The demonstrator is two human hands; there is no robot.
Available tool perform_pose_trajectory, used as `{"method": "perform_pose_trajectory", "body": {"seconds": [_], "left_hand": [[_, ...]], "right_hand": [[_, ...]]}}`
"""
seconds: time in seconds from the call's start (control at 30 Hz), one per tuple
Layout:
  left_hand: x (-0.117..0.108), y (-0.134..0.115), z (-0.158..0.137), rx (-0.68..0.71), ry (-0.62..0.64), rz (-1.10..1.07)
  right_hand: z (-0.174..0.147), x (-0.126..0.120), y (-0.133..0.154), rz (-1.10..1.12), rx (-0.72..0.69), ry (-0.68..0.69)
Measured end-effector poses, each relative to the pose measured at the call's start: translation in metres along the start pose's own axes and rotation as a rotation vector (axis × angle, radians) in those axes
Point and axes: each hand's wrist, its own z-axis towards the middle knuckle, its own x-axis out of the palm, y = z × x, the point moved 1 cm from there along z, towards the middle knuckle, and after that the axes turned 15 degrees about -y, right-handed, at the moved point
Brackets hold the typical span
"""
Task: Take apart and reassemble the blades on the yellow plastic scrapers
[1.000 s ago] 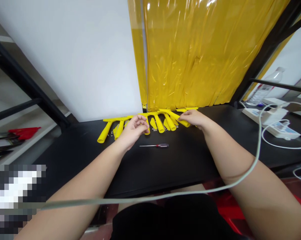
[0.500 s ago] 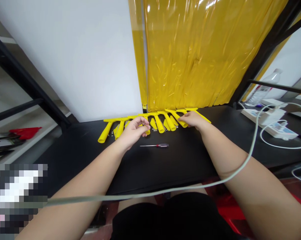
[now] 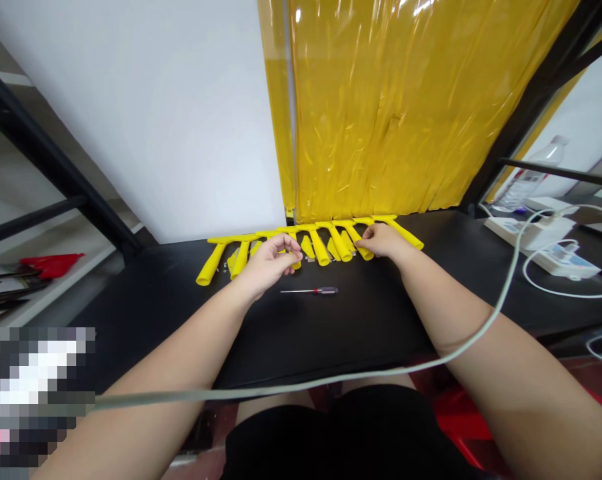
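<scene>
Yellow T-shaped handles line the desk's back edge. The left hand curls narrowly above them. The right hand bends over one handle, better aligned than a second ago; whether either grip holds anything I cannot tell. Rightward, a bottle bears an illegible label.
</scene>
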Motion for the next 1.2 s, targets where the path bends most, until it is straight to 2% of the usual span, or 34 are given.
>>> {"method": "perform_pose_trajectory", "body": {"seconds": [0.2,0.53,0.6,0.67,0.73,0.8,0.9,1.0,1.1,1.2], "left_hand": [[0.0,0.0,0.0,-0.001,-0.006,0.004],[0.0,0.0,-0.001,-0.003,0.004,0.027],[-0.001,0.0,-0.001,-0.005,0.003,0.026],[-0.001,0.0,-0.001,-0.005,0.0,0.019],[-0.001,0.0,-0.001,-0.004,0.002,0.018],[-0.001,0.0,-0.001,-0.006,0.004,0.024],[-0.001,0.0,-0.001,-0.011,0.004,0.037],[-0.001,-0.001,-0.001,-0.011,0.002,0.04],[-0.001,-0.001,-0.001,-0.007,0.006,0.045],[-0.001,-0.002,-0.001,-0.006,0.017,0.056]], "right_hand": [[-0.002,-0.003,0.001,-0.003,-0.018,-0.025],[-0.006,-0.009,0.002,0.006,0.002,0.007],[-0.002,-0.018,-0.001,-0.002,-0.03,-0.081],[0.004,-0.03,-0.008,0.003,-0.064,-0.263],[0.011,-0.042,-0.02,0.02,-0.035,-0.41],[0.019,-0.049,-0.033,0.006,0.007,-0.458],[0.029,-0.051,-0.049,-0.064,0.057,-0.356],[0.03,-0.044,-0.052,-0.1,0.07,-0.243],[0.022,-0.034,-0.038,-0.047,-0.066,-0.247],[0.01,-0.021,-0.018,-0.032,-0.195,-0.196]]}}
